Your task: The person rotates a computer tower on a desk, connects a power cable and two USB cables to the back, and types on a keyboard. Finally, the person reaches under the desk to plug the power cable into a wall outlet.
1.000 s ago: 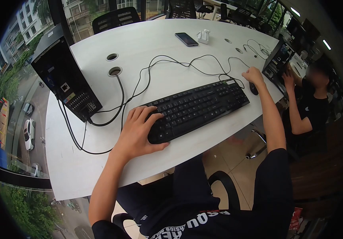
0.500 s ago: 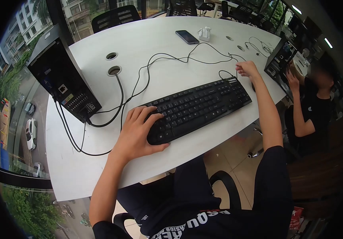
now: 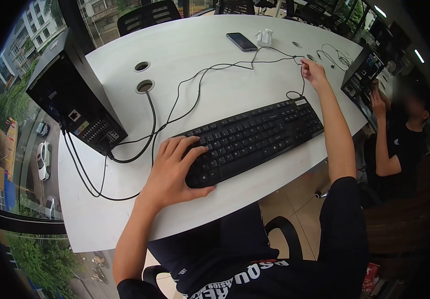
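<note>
A black keyboard (image 3: 255, 137) lies at a slant on the white table. My left hand (image 3: 170, 172) grips its left end, fingers over the left keys and thumb along the front edge. Beyond the keyboard's far right corner, my right hand (image 3: 315, 74) is closed in a pinch on a thin black cable (image 3: 303, 85). This cable rises from a small loop at the keyboard's back edge. From near my fingers it runs left across the table in loose curves.
A black computer tower (image 3: 75, 94) stands at the left, cables plugged into its back. A phone (image 3: 241, 42) and a small white object (image 3: 264, 37) lie at the far side. Cable holes (image 3: 145, 86) pierce the tabletop (image 3: 100, 219). Another person (image 3: 394, 144) sits at right beside a second tower (image 3: 362, 72).
My right hand has moved away from me, up and off the keyboard's corner, drawing the cable with it. My left hand stays on the keyboard. The view has shifted slightly.
</note>
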Demonstrator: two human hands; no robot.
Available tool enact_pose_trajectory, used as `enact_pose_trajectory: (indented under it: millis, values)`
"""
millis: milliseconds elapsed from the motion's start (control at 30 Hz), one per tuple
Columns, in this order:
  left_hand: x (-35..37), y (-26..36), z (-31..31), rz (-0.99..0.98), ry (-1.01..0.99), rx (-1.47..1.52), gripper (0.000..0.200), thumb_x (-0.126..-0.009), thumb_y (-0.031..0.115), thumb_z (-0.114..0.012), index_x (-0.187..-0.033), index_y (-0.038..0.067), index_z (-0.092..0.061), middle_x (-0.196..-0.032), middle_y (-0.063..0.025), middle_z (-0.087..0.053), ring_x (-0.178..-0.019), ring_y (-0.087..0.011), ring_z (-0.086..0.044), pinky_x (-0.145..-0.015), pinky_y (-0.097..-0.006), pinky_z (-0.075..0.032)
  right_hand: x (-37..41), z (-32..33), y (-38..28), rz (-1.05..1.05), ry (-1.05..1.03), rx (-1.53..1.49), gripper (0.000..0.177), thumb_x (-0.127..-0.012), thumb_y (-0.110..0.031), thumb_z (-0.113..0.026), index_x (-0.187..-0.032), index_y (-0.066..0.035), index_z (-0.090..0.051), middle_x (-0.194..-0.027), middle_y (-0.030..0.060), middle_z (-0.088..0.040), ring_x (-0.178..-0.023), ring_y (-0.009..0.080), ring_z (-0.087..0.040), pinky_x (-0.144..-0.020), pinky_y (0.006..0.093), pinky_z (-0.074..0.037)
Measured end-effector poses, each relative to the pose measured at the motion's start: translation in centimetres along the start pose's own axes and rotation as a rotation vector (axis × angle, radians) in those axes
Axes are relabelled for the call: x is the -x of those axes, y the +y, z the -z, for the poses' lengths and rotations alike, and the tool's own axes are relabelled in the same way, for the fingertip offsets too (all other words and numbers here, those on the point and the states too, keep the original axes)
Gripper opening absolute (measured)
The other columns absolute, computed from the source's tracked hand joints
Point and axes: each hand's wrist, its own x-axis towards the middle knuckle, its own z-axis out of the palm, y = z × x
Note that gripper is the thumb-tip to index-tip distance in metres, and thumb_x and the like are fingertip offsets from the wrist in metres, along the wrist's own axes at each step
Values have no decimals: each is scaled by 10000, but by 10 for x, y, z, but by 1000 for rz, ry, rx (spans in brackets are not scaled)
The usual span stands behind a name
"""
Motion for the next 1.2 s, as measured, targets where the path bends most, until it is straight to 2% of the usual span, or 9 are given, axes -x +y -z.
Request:
enact_pose_trajectory:
  millis: [100, 233, 333, 467, 567, 733, 867, 1133, 1200]
  values:
    - [-1, 1, 0, 14, -10, -3, 775, -661, 428, -910, -1300, 64, -669, -1390, -153, -587, -1288, -380, -528, -1109, -501, -421, 40, -8, -19, -152, -70, 525, 151, -957, -235, -725, -976, -87, -744, -664, -56, -516, -557, 55, -455, -524, 258, -375]
    - [2, 1, -1, 40, -20, 6, 785, -660, 440, -912, -1317, 85, -672, -1415, -152, -589, -1328, -384, -520, -1140, -508, -402, 49, 12, 4, -99, 102, 793, 261, -908, -330, -748, -955, -73, -750, -648, -35, -521, -497, 64, -383, -453, 289, -275]
    - [3, 0, -1, 32, -17, 3, 785, -662, 439, -911, -1318, 82, -672, -1417, -153, -589, -1332, -386, -517, -1140, -506, -402, 70, 23, -9, -247, 72, 1028, 328, -884, -386, -777, -989, -75, -772, -649, -66, -514, -508, 47, -415, -437, 264, -259]
    - [4, 0, -2, 26, -8, -9, 782, -664, 436, -910, -1315, 74, -671, -1413, -156, -590, -1329, -385, -518, -1140, -502, -402, 112, 20, -38, -421, -180, 886, 252, -871, -324, -791, -804, -96, -706, -658, -30, -590, -467, 48, -393, -420, 255, -251]
    - [4, 1, -2, 25, -4, -10, 783, -666, 436, -909, -1314, 69, -670, -1408, -157, -592, -1327, -384, -519, -1142, -501, -399, 108, 32, -30, -377, -267, 686, 158, -883, -234, -789, -823, -100, -728, -683, -40, -642, -484, 33, -429, -437, 233, -291]
    - [5, 2, -3, 31, 7, -5, 780, -665, 436, -911, -1309, 67, -673, -1407, -159, -592, -1328, -384, -518, -1145, -501, -398, 103, 26, -19, -170, -144, 133, 228, -912, -213, -835, -1053, -58, -745, -938, 22, -771, -613, 14, -575, -500, 179, -427]
    - [4, 2, -2, 27, -3, -5, 782, -665, 438, -912, -1312, 70, -672, -1411, -158, -590, -1331, -386, -512, -1146, -503, -397, 89, 2, -18, -88, -171, -18, 291, -940, -229, -816, -1136, -28, -741, -1129, 70, -807, -581, -17, -522, -488, 139, -410]
    - [3, 0, -1, 23, -15, 7, 788, -661, 440, -917, -1317, 75, -675, -1422, -155, -581, -1330, -388, -511, -1141, -516, -401, 73, -71, -2, 57, -17, 227, 278, -938, -246, -801, -1119, -50, -722, -1123, 81, -811, -608, 60, -582, -574, 220, -516]
    - [3, 0, -2, 25, -17, 10, 788, -660, 440, -918, -1316, 75, -675, -1422, -154, -581, -1330, -388, -511, -1138, -517, -404, 60, -84, 4, -41, -7, 161, 249, -958, -222, -767, -1126, -46, -712, -1117, 108, -808, -640, 80, -603, -600, 235, -541]
